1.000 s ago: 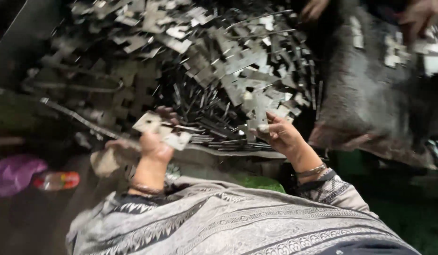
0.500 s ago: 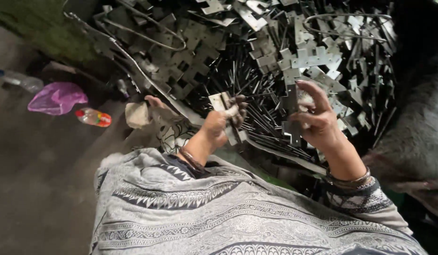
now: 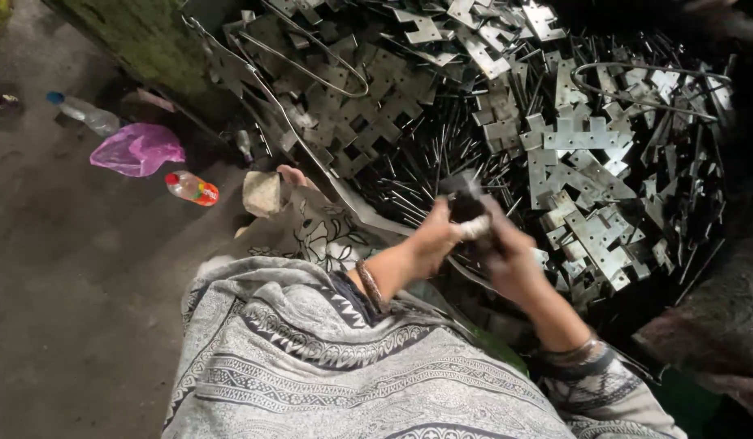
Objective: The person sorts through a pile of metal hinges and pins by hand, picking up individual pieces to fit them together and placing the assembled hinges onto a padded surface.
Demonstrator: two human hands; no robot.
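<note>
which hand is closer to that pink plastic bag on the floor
The left hand. It is nearer the pink plastic bag, which lies far off on that side; the right hand sits just beyond the left, farther away.

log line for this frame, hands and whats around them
left hand: on small metal part | right hand: on same part | behind: pile of metal plates and pins | floor: pink bag, bottle

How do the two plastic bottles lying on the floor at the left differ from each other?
The clear bottle has a blue cap; the small bottle has a red cap. The clear bottle shows no label, while the small bottle wears a red and orange one. The clear bottle lies beyond the pink plastic bag, the small bottle nearer the person. Both lie on their sides on the dark floor, touched by neither hand.
</note>
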